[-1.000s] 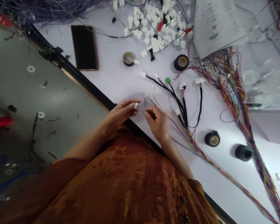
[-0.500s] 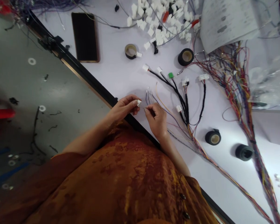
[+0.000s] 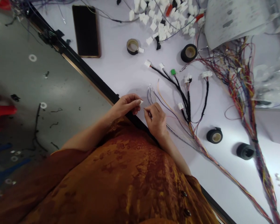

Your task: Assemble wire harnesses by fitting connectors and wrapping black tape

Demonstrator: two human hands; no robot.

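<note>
Between thumb and fingers, my left hand [image 3: 128,105] pinches a small white connector housing [image 3: 141,102] above the table's near edge. Just right of it, my right hand [image 3: 156,119] is closed in a pinch on a thin wire, whose tip is mostly hidden by the fingers. Several loose wire ends [image 3: 150,88] with metal terminals lie beyond the hands, beside a yellow wire [image 3: 159,88]. To the right spreads a wire harness [image 3: 183,97] with black-taped branches, ending in white connectors and one green connector [image 3: 173,72].
A pile of white connectors [image 3: 163,29] lies at the back, near a phone [image 3: 86,31]. Tape rolls [image 3: 189,53] are scattered about. A thick wire bundle [image 3: 249,115] runs down the right side, under paper sheets [image 3: 233,21]. The table's black edge [image 3: 91,76] crosses diagonally.
The white connector has turned in my left hand, so its holed face no longer shows. My right hand has rolled slightly, staying close to it. The camera view has shifted a little.
</note>
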